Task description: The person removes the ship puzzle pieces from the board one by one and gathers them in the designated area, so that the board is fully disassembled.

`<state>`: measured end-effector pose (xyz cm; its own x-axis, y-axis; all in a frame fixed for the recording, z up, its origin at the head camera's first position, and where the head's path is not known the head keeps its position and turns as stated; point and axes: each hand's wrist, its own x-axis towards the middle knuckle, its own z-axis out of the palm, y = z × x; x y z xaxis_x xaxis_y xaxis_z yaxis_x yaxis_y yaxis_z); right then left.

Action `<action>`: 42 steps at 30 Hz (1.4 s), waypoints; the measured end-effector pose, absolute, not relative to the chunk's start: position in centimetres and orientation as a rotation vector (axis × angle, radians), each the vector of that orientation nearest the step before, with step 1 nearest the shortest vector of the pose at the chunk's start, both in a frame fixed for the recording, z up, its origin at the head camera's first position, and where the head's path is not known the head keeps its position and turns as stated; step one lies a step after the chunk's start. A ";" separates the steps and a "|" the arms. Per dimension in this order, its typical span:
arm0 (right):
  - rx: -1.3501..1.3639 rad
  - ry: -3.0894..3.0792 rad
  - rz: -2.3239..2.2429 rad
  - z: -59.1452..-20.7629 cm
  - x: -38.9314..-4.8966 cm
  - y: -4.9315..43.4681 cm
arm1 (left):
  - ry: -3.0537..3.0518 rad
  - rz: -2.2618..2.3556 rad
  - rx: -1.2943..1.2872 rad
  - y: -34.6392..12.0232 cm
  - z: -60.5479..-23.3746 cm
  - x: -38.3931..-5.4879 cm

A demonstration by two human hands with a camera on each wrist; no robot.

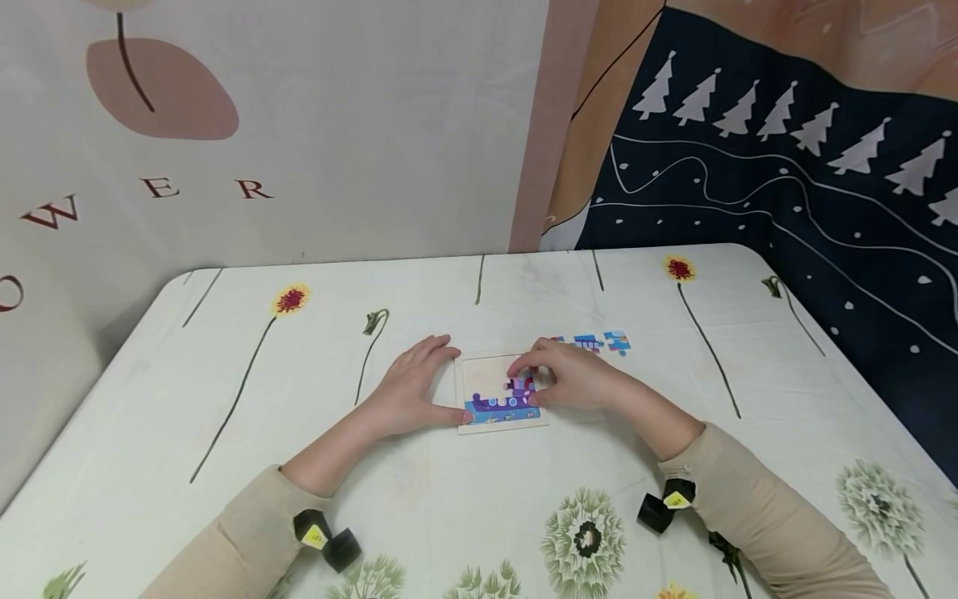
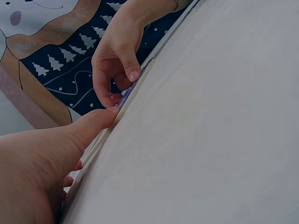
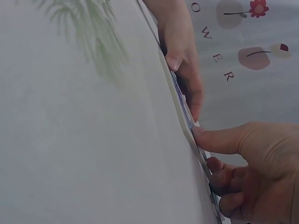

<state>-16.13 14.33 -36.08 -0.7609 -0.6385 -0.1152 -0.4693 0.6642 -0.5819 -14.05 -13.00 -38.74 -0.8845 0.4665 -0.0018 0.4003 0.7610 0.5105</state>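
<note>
A shallow jigsaw puzzle tray [image 1: 497, 429] with a pale rim lies on the table. Joined purple and blue pieces [image 1: 497, 409] fill its lower part; bare board shows at the upper left. My left hand [image 1: 412, 387] holds the tray's left side, thumb at the lower left corner and fingers by the upper left one. My right hand [image 1: 576, 374] is over the tray's right side, thumb and forefinger about a pink and purple puzzle piece [image 1: 521, 383]. Its fingers hide part of that piece. In both wrist views the tray shows nearly edge-on.
Loose puzzle pieces [image 1: 618, 342] lie just beyond the tray, partly behind the right hand. A white flower-print cloth [image 1: 247, 358] covers the table. Printed hangings [image 1: 374, 125] stand behind it. Each sleeve carries a small black device [image 1: 327, 539].
</note>
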 end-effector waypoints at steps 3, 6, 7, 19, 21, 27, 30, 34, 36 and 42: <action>-0.887 2.562 -0.804 -36.1 -16.1 14.3 | 2.825 0.772 0.696 -13.0 -38.7 -14.0; -0.889 2.568 -0.815 -36.1 -16.0 14.3 | 2.822 0.772 0.692 -12.9 -38.7 -14.0; -0.889 2.571 -0.816 -36.1 -16.0 14.3 | 2.821 0.773 0.691 -12.9 -38.7 -14.0; -0.913 2.608 -0.851 -36.2 -15.6 14.3 | 2.824 0.769 0.693 -13.0 -38.9 -14.1; -0.911 2.619 -0.857 -36.2 -15.5 14.3 | 2.824 0.769 0.693 -13.0 -38.9 -14.1; -0.909 2.636 -0.882 -36.2 -15.2 14.4 | 2.820 0.774 0.693 -13.0 -38.8 -14.1; -0.924 2.640 -0.881 -36.2 -15.2 14.4 | 2.822 0.774 0.697 -13.0 -38.8 -14.1; -0.944 2.646 -0.873 -36.2 -15.2 14.5 | 2.822 0.772 0.702 -13.0 -38.8 -14.1; -0.939 2.642 -0.885 -36.2 -15.2 14.5 | 2.821 0.774 0.703 -13.0 -38.8 -14.1; -0.899 2.615 -0.971 -36.3 -15.3 14.6 | 2.821 0.773 0.703 -13.0 -38.8 -14.1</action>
<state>-15.27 14.64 -36.31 -0.7919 -0.6105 0.0142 -0.4720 0.5971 -0.6486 -14.11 -13.05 -38.77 -0.8825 0.4703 -0.0052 0.4019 0.7598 0.5111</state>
